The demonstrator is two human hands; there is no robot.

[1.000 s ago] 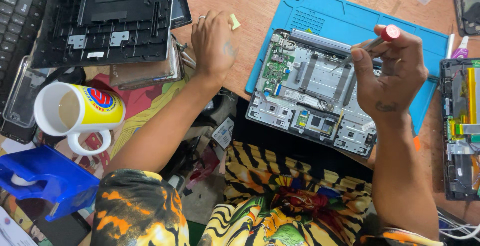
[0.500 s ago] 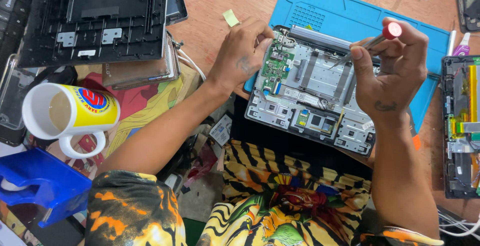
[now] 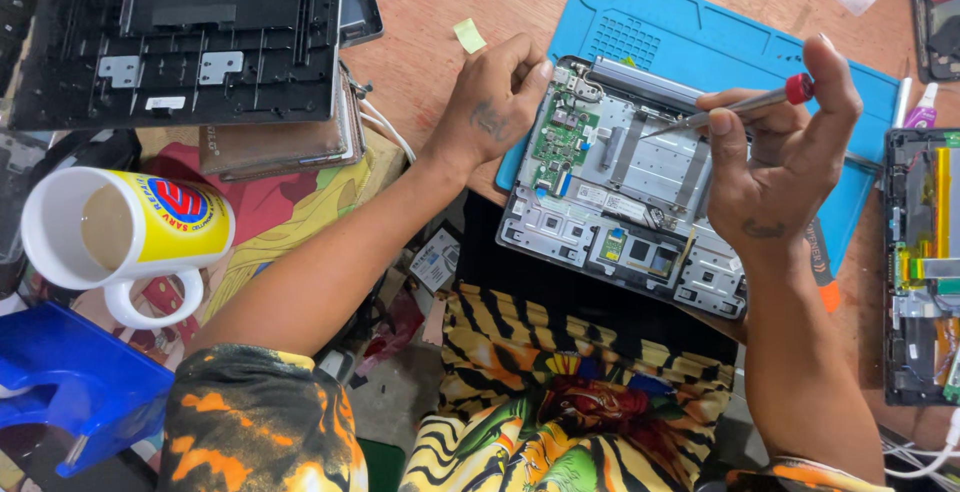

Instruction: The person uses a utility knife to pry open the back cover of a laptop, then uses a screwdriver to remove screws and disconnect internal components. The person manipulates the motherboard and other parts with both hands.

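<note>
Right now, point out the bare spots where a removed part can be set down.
Bare: the blue mat beyond the opened laptop chassis, and the wooden table around the yellow scrap. Crowded: left side, with black cover and mug.

An opened laptop base [image 3: 630, 202], circuitry exposed, lies on the blue mat; a red-capped screwdriver [image 3: 735, 109] slants onto it.
</note>
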